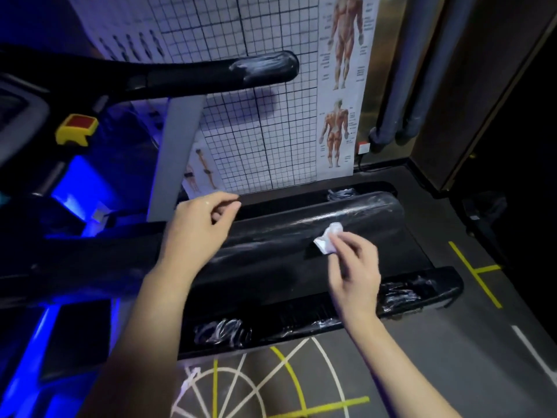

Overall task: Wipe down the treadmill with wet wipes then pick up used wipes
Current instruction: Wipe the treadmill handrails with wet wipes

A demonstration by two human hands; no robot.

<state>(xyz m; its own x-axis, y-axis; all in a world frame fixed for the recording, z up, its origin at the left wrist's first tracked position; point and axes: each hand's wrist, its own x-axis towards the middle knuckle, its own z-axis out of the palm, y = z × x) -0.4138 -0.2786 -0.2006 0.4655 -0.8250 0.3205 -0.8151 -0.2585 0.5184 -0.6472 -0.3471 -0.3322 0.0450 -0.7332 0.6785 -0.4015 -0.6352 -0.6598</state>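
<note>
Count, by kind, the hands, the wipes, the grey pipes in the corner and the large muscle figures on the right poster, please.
Hands: 2, left hand and right hand
Wipes: 1, a crumpled wipe pinched by the right hand
Grey pipes: 2
Muscle figures: 2
Total: 7

I see the treadmill belt (271, 251) as glossy black rubber, streaked wet near its far end. The wipe (322, 244) looks thin, crumpled white cloth. The handrail (196, 75) is matt black, the upright (177, 146) smooth grey metal.
</note>
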